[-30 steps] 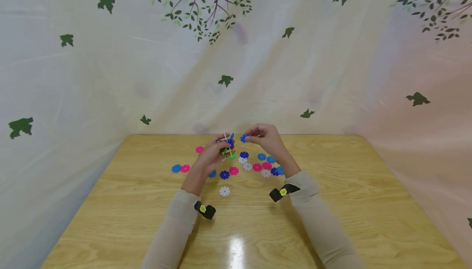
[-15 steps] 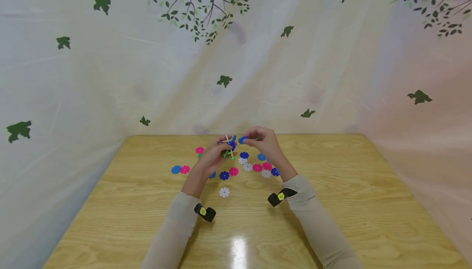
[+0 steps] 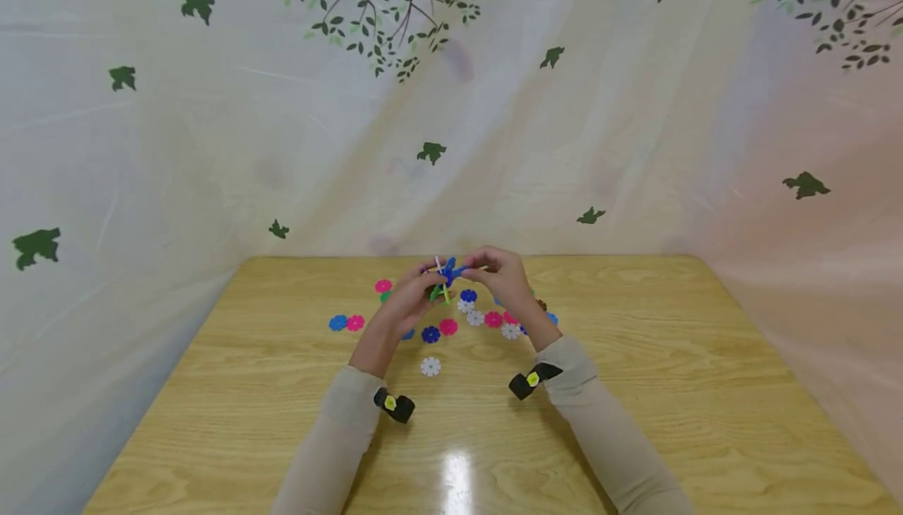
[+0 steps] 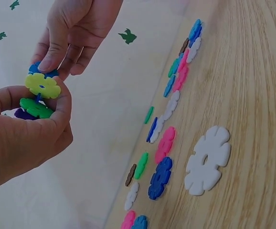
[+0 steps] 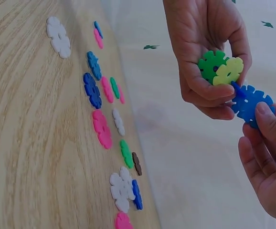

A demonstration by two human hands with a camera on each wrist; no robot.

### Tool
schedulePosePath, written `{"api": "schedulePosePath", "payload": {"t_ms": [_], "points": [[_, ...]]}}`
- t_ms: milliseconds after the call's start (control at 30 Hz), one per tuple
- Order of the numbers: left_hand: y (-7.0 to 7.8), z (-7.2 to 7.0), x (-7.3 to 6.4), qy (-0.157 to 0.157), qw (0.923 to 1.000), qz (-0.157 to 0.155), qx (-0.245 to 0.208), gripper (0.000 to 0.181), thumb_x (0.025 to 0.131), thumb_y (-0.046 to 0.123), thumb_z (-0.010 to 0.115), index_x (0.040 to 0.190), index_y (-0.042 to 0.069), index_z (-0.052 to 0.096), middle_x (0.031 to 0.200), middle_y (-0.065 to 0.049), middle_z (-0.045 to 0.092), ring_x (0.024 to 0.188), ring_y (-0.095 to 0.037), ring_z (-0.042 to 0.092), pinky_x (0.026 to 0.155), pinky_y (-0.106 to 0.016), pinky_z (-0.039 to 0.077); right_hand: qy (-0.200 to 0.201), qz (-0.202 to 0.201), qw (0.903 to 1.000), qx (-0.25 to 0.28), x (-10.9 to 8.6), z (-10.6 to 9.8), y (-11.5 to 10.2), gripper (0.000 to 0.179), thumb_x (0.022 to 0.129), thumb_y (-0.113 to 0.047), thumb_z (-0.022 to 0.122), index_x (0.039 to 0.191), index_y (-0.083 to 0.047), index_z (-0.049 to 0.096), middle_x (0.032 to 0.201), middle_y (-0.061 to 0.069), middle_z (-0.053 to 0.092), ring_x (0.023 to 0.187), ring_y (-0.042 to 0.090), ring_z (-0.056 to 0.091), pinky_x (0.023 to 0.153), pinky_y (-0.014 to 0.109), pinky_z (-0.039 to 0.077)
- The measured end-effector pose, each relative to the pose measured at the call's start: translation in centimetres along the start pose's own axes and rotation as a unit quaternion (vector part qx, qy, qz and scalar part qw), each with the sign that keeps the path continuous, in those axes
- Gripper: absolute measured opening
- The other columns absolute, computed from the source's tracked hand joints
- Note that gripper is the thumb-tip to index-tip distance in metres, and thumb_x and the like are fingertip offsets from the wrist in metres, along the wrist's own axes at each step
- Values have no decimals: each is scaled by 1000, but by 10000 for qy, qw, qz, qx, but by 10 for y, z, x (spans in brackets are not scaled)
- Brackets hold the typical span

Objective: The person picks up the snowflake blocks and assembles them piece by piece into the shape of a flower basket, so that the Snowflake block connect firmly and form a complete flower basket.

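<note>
My left hand (image 3: 404,302) grips a cluster of joined flower-shaped plastic discs above the far part of the table. In the right wrist view a green disc (image 5: 208,67) and a yellow disc (image 5: 228,70) of that cluster face the camera; a purple disc (image 4: 22,114) peeks out in the left wrist view. Between thumb and fingers, my right hand (image 3: 509,281) pinches a blue flower disc (image 5: 251,106). Its edge meets a dark blue disc (image 5: 238,89) on the cluster. The left fingers hide part of the cluster.
Loose flower discs lie scattered on the wooden table (image 3: 635,421) below the hands, among them a white disc (image 3: 430,367), a dark blue one (image 3: 431,335) and a pink one (image 3: 355,323). A printed cloth (image 3: 494,146) hangs behind the table.
My right hand has moved left with the blue flower disc, closing the gap to the cluster. The left hand has shifted slightly right with the cluster still in its grip.
</note>
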State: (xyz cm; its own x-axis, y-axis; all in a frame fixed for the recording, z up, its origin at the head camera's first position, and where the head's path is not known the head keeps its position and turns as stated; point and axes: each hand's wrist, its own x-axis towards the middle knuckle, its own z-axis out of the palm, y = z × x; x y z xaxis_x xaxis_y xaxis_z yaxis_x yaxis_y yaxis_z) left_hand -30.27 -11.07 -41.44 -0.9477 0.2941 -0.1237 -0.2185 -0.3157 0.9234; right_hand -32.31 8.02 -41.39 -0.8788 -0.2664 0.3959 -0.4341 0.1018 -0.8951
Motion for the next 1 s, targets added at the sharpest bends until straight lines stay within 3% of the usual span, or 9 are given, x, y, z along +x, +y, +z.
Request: {"api": "schedulePosePath", "payload": {"t_ms": [367,600,833,1000], "points": [[-4,4,6,-462,9989,107,27,22,104,-1,41,126,2,44,110,-5,49,94,-12,52,82,-22,55,222,57,9994,277,0,3,5,16,92,-5,74,93,10,69,94,26,68,84,8,69,79,27,62],[-8,5,7,-500,9986,181,19,20,106,1,41,125,3,44,120,-7,47,107,-14,56,101,-32,54,644,-31,9974,315,1,8,9,5,91,5,72,87,8,69,87,23,68,77,7,68,73,26,62],[-10,10,7,-493,9978,262,-347,17,106,-1,38,121,5,44,115,-7,45,100,-12,54,82,-21,56,825,-58,9958,387,1,9,9,5,89,10,70,87,12,67,80,3,67,74,6,66,70,23,60],[-12,13,7,-477,9975,280,-435,17,105,0,39,120,6,45,114,-6,44,98,-12,50,78,-19,53,871,-51,9948,533,0,8,9,5,89,12,69,87,15,66,78,-3,65,74,6,66,69,20,59]]}}
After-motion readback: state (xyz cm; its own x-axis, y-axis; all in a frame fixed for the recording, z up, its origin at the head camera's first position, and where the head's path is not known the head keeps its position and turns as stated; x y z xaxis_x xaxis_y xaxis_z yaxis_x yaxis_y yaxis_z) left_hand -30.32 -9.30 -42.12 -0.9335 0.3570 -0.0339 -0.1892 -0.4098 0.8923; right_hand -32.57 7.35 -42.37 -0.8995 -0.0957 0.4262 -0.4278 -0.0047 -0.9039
